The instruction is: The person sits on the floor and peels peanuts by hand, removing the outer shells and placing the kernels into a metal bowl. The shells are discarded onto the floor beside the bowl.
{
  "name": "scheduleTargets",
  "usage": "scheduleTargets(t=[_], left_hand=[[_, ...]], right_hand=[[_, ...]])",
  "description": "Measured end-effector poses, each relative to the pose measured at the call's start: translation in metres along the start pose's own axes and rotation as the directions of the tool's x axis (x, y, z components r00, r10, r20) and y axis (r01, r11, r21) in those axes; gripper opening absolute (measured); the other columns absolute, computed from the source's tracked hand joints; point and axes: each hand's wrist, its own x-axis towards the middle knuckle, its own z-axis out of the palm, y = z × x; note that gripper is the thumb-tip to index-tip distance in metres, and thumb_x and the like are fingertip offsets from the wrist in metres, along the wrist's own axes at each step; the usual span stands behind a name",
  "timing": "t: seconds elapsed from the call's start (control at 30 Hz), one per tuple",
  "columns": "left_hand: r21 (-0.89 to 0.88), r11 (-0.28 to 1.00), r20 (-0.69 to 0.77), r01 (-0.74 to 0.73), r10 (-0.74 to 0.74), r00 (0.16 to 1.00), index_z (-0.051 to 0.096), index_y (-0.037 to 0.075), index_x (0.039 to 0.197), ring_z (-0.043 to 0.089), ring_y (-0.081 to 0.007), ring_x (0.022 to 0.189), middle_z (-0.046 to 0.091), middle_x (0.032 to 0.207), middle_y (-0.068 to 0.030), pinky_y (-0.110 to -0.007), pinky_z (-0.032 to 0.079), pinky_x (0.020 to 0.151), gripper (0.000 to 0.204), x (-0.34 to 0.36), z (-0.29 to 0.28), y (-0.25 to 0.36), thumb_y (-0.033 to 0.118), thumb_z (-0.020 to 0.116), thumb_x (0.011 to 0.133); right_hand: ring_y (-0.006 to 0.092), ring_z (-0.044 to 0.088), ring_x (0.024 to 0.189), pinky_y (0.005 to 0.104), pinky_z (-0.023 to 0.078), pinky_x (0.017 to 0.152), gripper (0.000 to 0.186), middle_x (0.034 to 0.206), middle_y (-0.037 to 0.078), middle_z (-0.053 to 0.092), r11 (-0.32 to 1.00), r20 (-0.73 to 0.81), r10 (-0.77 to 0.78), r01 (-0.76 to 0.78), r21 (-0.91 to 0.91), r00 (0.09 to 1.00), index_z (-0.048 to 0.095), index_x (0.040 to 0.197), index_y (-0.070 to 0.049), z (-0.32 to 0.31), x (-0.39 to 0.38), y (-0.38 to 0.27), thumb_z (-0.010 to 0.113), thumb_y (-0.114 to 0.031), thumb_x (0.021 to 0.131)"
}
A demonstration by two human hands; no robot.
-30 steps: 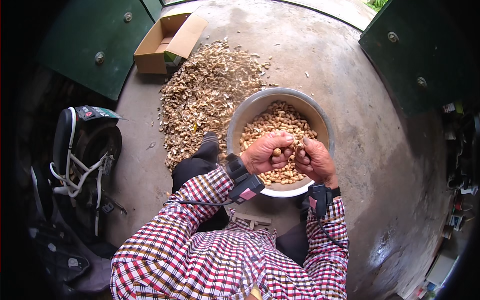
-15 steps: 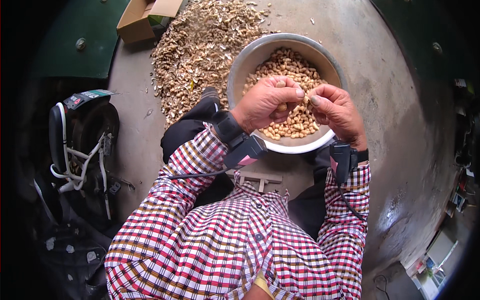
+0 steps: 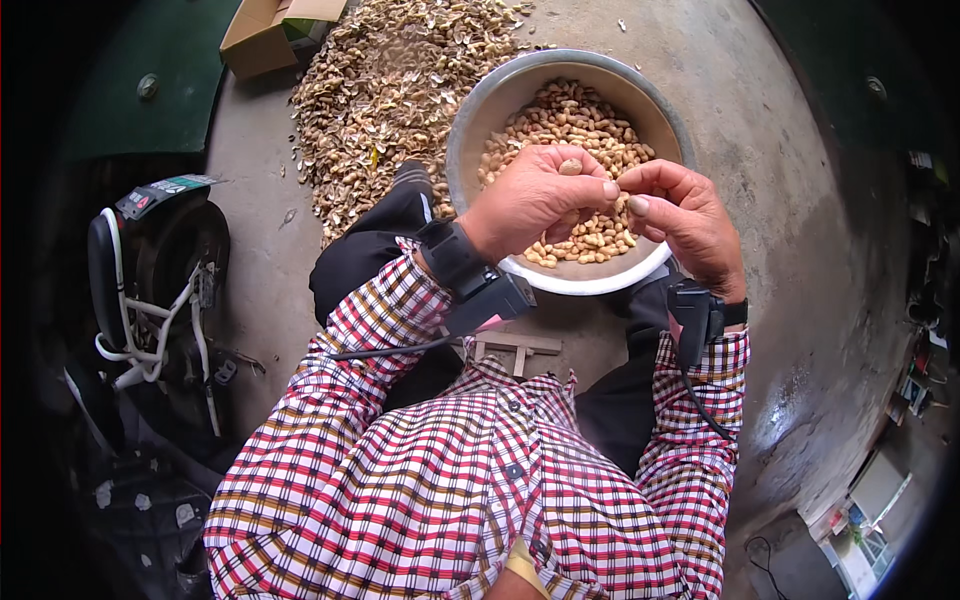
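My left hand [image 3: 535, 203] is closed over the metal basin [image 3: 468, 130], an unshelled peanut [image 3: 570, 167] sticking up between its curled fingers. Its thumb tip meets the fingertips of my right hand [image 3: 692, 218], which is closed in a pinch. Whatever small thing lies between the two sets of fingertips is too hidden to name. Below both hands, many unshelled peanuts [image 3: 585, 125] cover the bottom of the basin. Each wrist carries a black strapped device with a cable.
A wide heap of broken peanut shells [image 3: 385, 95] spreads on the concrete floor left of the basin. An open cardboard box [image 3: 262, 45] stands behind it. At the left is a black and white wheeled machine [image 3: 150, 290]; a small wooden stool [image 3: 518, 345] shows between my legs.
My hands stay fingertip to fingertip, and the right hand has shifted slightly outward. The whole view has tilted a little, so the basin and heap sit higher in the picture.
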Motion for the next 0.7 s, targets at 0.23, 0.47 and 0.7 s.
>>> scheduleTargets(t=[0.23,0.47,0.7], left_hand=[[-0.023,0.999,0.021,-0.045,0.046,0.999,0.054,0.004,0.078,0.040,-0.0029,0.040,0.052,0.060,-0.0009,-0.016,0.029,0.035,0.012,0.004,-0.003,-0.003,0.013,0.062,0.077],[0.027,0.997,-0.005,-0.066,0.066,0.998,0.057,0.004,0.082,0.039,-0.0039,0.043,0.049,0.058,0.0021,-0.018,0.027,0.038,0.012,0.002,0.002,-0.001,0.015,0.061,0.077],[0.085,0.990,0.034,-0.110,0.107,0.994,0.055,0.004,0.076,0.040,-0.0027,0.039,0.052,0.058,-0.0006,-0.016,0.030,0.035,0.011,0.005,0.004,-0.006,0.012,0.061,0.077]], right_hand=[[0.0031,0.044,0.055,0.0155,0.033,0.047,0.016,0.071,-0.001,0.056,0.997,-0.018,-0.008,0.009,0.077,1.000,0.059,0.088,-0.001,0.004,0.002,0.001,0.061,-0.006,0.072],[0.0027,0.041,0.053,0.0156,0.031,0.046,0.009,0.068,-0.001,0.054,0.984,-0.039,-0.058,0.064,0.167,0.998,0.056,0.080,-0.002,0.006,0.006,0.006,0.061,-0.005,0.073],[0.0041,0.042,0.053,0.0166,0.033,0.047,0.013,0.064,-0.001,0.050,0.958,-0.067,-0.046,0.063,0.279,0.997,0.050,0.077,-0.004,0.004,0.005,0.016,0.061,-0.010,0.077]])
